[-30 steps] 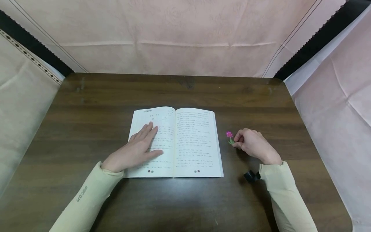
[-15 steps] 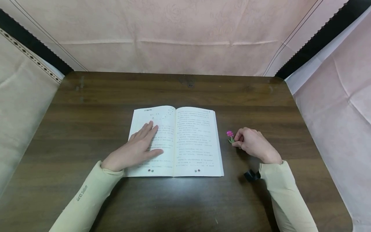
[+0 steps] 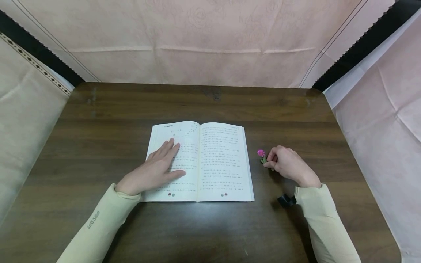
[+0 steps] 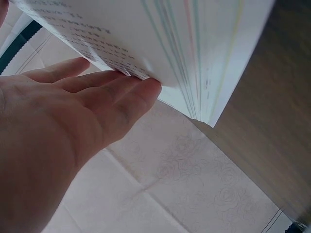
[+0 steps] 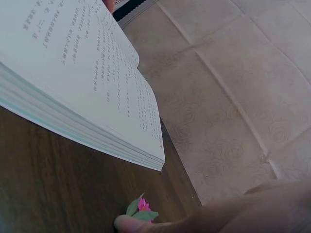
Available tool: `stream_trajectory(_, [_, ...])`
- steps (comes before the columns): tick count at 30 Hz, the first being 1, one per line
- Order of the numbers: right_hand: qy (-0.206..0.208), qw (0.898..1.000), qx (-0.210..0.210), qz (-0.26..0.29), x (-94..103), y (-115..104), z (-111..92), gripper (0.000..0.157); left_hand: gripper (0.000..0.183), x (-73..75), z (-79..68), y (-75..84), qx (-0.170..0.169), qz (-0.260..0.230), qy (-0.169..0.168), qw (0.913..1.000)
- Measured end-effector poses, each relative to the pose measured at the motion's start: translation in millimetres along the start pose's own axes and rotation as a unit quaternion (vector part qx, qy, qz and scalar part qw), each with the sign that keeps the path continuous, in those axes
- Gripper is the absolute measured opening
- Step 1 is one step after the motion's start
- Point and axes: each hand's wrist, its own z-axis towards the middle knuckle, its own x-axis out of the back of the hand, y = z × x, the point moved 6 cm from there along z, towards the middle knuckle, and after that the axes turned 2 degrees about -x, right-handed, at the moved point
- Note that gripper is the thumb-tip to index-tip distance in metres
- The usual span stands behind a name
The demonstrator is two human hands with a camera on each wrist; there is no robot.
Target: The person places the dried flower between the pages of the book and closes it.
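Observation:
An open book [image 3: 220, 160] lies on the wooden table, printed text on both pages. My left hand [image 3: 154, 171] rests on its left page with the fingers straight and the thumb spread toward the spine. In the left wrist view, the fingertips [image 4: 153, 87] meet the printed page. To the right of the book, my right hand [image 3: 289, 164] pinches a small pink flower [image 3: 261, 153] with green leaves between thumb and fingers. The right wrist view shows the leaves [image 5: 141, 213] by the thumb tip; the stem is hidden.
The brown wooden table [image 3: 197, 233] reaches back to a pale pink cloth [image 3: 204, 47] hanging behind it. More cloth hangs at the left and right sides. A small black object [image 3: 285, 200] sits at the right sleeve cuff.

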Motion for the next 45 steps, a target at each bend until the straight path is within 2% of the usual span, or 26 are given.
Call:
stream_trajectory(17, [0.006, 1.000, 0.016, 0.017, 5.7, -1, -2, 0.010, 0.091, -1.1, -1.2, -0.4, -0.002, 0.000, 0.003, 1.0000])
stream_trajectory(28, [0.046, 0.997, 0.049, 0.037, 8.2, -8, 2, 0.015, 0.091, -1.2, -1.3, -0.2, -0.003, -0.001, 0.002, 1.0000])
stream_trajectory(39, [0.044, 0.993, 0.090, 0.064, 0.1, -39, 6, 0.013, 0.091, -0.7, -1.8, 1.5, -0.003, -0.003, 0.002, 1.0000])
stream_trajectory(45, [0.023, 0.991, 0.101, 0.087, -5.6, -59, 6, 0.013, 0.091, -0.7, -1.9, 1.6, 0.001, -0.004, 0.000, 1.0000])
